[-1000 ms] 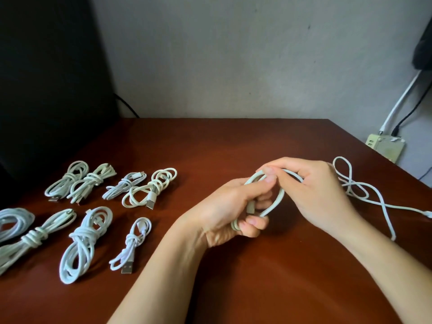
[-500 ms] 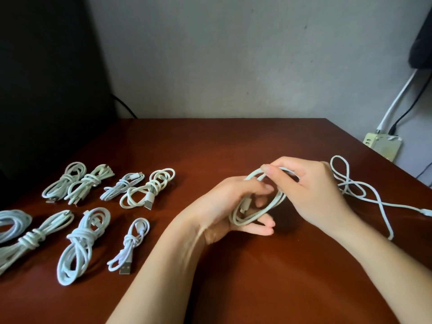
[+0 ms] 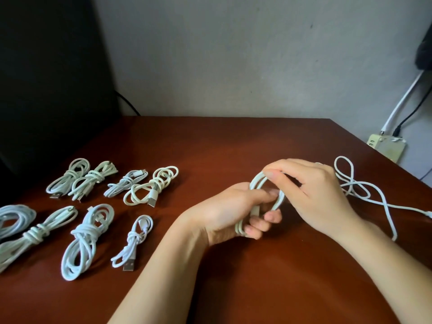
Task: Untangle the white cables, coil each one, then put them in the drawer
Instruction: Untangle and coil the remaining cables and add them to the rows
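Observation:
My left hand (image 3: 236,211) grips a small coil of white cable (image 3: 258,183) above the middle of the brown table (image 3: 233,141), fingers curled round its loops. My right hand (image 3: 313,190) pinches the top of the same coil from the right. The loose rest of this cable (image 3: 364,188) trails in loops over the table to the right edge. Several coiled and tied white cables (image 3: 86,239) lie in two rows on the left. No drawer is in view.
A dark monitor or panel (image 3: 51,78) stands at the back left. A pale power strip (image 3: 388,148) with plugged leads hangs off the table's right side by the wall.
My left fingers have closed round the coil again after opening half a second ago. My right hand has laid another turn over the top of the coil.

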Action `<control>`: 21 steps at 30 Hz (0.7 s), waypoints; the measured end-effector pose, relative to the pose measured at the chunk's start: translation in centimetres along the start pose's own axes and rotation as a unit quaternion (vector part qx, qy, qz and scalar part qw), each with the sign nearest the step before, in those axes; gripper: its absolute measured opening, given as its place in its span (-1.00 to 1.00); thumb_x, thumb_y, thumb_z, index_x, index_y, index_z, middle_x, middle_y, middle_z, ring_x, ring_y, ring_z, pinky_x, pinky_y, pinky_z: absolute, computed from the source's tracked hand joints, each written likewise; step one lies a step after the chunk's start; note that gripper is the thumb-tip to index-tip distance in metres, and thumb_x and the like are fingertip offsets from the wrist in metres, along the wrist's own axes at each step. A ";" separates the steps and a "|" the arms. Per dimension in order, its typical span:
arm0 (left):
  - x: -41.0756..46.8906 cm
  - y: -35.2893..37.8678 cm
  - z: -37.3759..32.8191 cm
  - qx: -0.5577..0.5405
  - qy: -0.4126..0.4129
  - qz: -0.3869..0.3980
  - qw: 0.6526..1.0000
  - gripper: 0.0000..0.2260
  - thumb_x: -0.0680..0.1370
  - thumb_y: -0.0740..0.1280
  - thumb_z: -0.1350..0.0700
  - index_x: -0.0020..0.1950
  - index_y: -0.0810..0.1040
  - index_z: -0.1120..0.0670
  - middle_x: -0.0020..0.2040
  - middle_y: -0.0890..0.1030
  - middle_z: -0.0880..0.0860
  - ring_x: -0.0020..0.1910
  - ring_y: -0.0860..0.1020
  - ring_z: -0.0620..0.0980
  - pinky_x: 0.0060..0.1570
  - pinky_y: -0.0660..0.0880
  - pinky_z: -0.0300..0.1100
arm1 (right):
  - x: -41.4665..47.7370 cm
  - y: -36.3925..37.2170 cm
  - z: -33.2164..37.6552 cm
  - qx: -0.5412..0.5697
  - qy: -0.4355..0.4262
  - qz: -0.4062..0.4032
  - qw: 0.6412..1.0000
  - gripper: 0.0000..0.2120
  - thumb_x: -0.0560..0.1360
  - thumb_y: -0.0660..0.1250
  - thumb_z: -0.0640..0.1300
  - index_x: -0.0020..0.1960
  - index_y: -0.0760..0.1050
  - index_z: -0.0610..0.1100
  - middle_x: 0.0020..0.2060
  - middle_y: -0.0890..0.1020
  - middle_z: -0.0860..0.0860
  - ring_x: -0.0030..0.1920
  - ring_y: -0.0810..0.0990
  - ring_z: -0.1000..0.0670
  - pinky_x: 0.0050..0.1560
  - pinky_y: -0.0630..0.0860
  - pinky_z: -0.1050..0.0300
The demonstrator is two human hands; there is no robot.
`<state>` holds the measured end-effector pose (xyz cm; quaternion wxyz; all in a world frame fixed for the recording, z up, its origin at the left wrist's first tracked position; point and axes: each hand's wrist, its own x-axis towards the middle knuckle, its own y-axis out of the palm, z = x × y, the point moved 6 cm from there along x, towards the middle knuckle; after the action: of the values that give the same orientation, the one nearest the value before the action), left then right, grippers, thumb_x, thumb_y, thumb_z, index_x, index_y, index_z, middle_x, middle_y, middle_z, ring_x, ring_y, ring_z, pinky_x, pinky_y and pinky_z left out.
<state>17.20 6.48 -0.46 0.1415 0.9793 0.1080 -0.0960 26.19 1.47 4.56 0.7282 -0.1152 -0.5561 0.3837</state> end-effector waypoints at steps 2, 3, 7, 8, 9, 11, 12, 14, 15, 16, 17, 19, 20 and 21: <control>0.1 -0.2 -0.2 -0.022 0.017 -0.023 0.999 -0.79 0.67 0.05 0.15 -0.16 0.29 0.08 -0.39 0.33 0.01 -0.49 0.18 -0.15 -0.50 0.08 -0.32 | 0.0 -0.3 -0.3 -0.009 0.009 -0.011 1.000 -0.72 0.57 0.17 -0.02 -0.03 0.61 -0.11 -0.18 0.63 0.11 -0.13 0.58 0.12 -0.08 0.46 0.30; 0.1 -0.4 -0.4 -0.040 0.028 -0.036 0.998 -0.80 0.67 0.05 0.12 -0.14 0.29 0.08 -0.40 0.33 0.01 -0.49 0.18 -0.15 -0.50 0.08 -0.33 | 0.0 -0.6 -0.5 -0.009 0.019 -0.016 1.000 -0.74 0.57 0.17 0.00 -0.02 0.60 -0.08 -0.20 0.62 0.14 -0.15 0.58 0.12 -0.12 0.47 0.28; 0.1 -1.3 -1.4 -0.123 0.085 -0.075 0.986 -0.79 0.67 0.05 0.04 0.12 0.39 0.12 -0.43 0.31 -0.01 -0.48 0.15 -0.15 -0.52 0.08 -0.34 | 0.1 -1.2 -0.7 -0.005 0.048 -0.044 0.998 -0.80 0.55 0.19 0.04 -0.09 0.53 -0.03 -0.35 0.53 0.25 -0.28 0.55 0.15 -0.29 0.46 0.19; 0.0 -1.5 -1.6 -0.138 0.099 -0.082 0.982 -0.73 0.67 0.04 0.02 0.12 0.45 0.14 -0.43 0.31 -0.02 -0.47 0.14 -0.15 -0.52 0.08 -0.34 | 0.1 -1.1 -0.7 -0.005 0.050 -0.043 0.998 -0.79 0.54 0.20 0.05 -0.11 0.53 -0.04 -0.35 0.55 0.24 -0.27 0.56 0.13 -0.29 0.45 0.17; -0.1 -1.7 -1.8 -0.148 0.113 -0.089 0.978 -0.68 0.67 0.03 0.00 0.11 0.50 0.14 -0.43 0.31 -0.02 -0.47 0.14 -0.15 -0.52 0.09 -0.34 | 0.1 -1.0 -0.6 -0.004 0.052 -0.037 0.998 -0.78 0.54 0.20 0.05 -0.13 0.53 -0.05 -0.34 0.56 0.23 -0.26 0.57 0.11 -0.28 0.45 0.15; -0.2 -1.9 -2.2 -0.166 0.144 -0.098 0.971 -0.62 0.66 0.03 -0.03 0.14 0.53 0.17 -0.42 0.30 -0.01 -0.47 0.15 -0.15 -0.53 0.11 -0.35 | 0.2 -0.7 -0.7 0.008 0.067 -0.019 0.998 -0.79 0.53 0.23 0.05 -0.17 0.53 -0.04 -0.35 0.58 0.19 -0.26 0.57 0.09 -0.27 0.45 0.14; -0.2 -2.0 -2.4 -0.169 0.158 -0.100 0.968 -0.60 0.66 0.02 -0.04 0.20 0.51 0.19 -0.41 0.30 -0.01 -0.47 0.15 -0.15 -0.53 0.12 -0.35 | 0.1 -0.4 -0.9 0.016 0.077 -0.006 0.997 -0.79 0.53 0.24 0.05 -0.19 0.52 -0.04 -0.37 0.57 0.16 -0.29 0.56 0.09 -0.29 0.44 0.17; -0.3 -2.2 -2.6 -0.164 0.179 -0.105 0.964 -0.56 0.67 0.01 -0.04 0.27 0.48 0.23 -0.39 0.30 -0.01 -0.46 0.17 -0.15 -0.51 0.12 -0.34 | -0.1 0.3 -1.0 0.036 0.101 0.028 0.994 -0.72 0.53 0.23 0.08 -0.26 0.49 -0.05 -0.44 0.52 0.07 -0.38 0.51 0.05 -0.33 0.43 0.18; -0.3 -2.3 -2.6 -0.157 0.185 -0.106 0.964 -0.56 0.67 0.00 -0.04 0.27 0.48 0.23 -0.39 0.30 -0.02 -0.46 0.17 -0.16 -0.49 0.12 -0.33 | -0.2 0.8 -1.1 0.057 0.115 0.047 0.991 -0.68 0.54 0.22 0.10 -0.28 0.47 -0.07 -0.45 0.51 0.00 -0.41 0.51 0.03 -0.33 0.46 0.14; -0.3 -2.4 -2.7 -0.148 0.187 -0.105 0.965 -0.56 0.67 0.00 -0.04 0.26 0.50 0.23 -0.39 0.30 -0.02 -0.46 0.18 -0.16 -0.49 0.12 -0.33 | -0.3 1.2 -1.0 0.089 0.132 0.066 0.985 -0.64 0.55 0.23 0.11 -0.28 0.47 -0.11 -0.44 0.52 -0.06 -0.40 0.54 0.00 -0.32 0.51 0.09; -0.4 -2.4 -2.7 -0.137 0.190 -0.102 0.967 -0.56 0.67 0.00 -0.04 0.24 0.51 0.22 -0.39 0.30 -0.02 -0.46 0.18 -0.16 -0.49 0.13 -0.34 | -0.4 1.6 -1.0 0.125 0.151 0.083 0.977 -0.61 0.56 0.24 0.11 -0.28 0.48 -0.15 -0.42 0.54 -0.09 -0.39 0.59 0.00 -0.32 0.54 0.09; -0.5 -2.4 -2.8 -0.114 0.193 -0.097 0.970 -0.57 0.67 0.00 -0.04 0.20 0.54 0.21 -0.38 0.29 -0.02 -0.45 0.17 -0.16 -0.49 0.14 -0.34 | -0.3 1.9 -0.8 0.188 0.188 0.103 0.958 -0.64 0.51 0.22 0.07 -0.29 0.50 -0.19 -0.42 0.60 -0.08 -0.40 0.64 0.01 -0.36 0.52 0.18; -0.6 -2.4 -2.8 -0.100 0.194 -0.097 0.971 -0.58 0.67 0.01 -0.03 0.17 0.55 0.20 -0.38 0.29 -0.03 -0.44 0.17 -0.15 -0.48 0.13 -0.34 | -0.2 1.9 -0.7 0.215 0.207 0.108 0.948 -0.66 0.49 0.22 0.04 -0.29 0.50 -0.20 -0.43 0.61 -0.07 -0.42 0.64 0.00 -0.40 0.49 0.23; -0.6 -2.4 -2.8 -0.085 0.195 -0.100 0.972 -0.59 0.67 0.01 -0.02 0.13 0.57 0.19 -0.38 0.29 -0.02 -0.44 0.17 -0.15 -0.47 0.11 -0.33 | -0.2 1.9 -0.7 0.240 0.226 0.109 0.938 -0.67 0.49 0.23 0.00 -0.30 0.51 -0.22 -0.45 0.60 -0.06 -0.45 0.63 -0.01 -0.43 0.46 0.26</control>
<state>16.45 9.49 1.71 0.1904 0.9478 0.2383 0.0927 26.01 2.84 3.06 0.7944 -0.0805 -0.2529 0.5463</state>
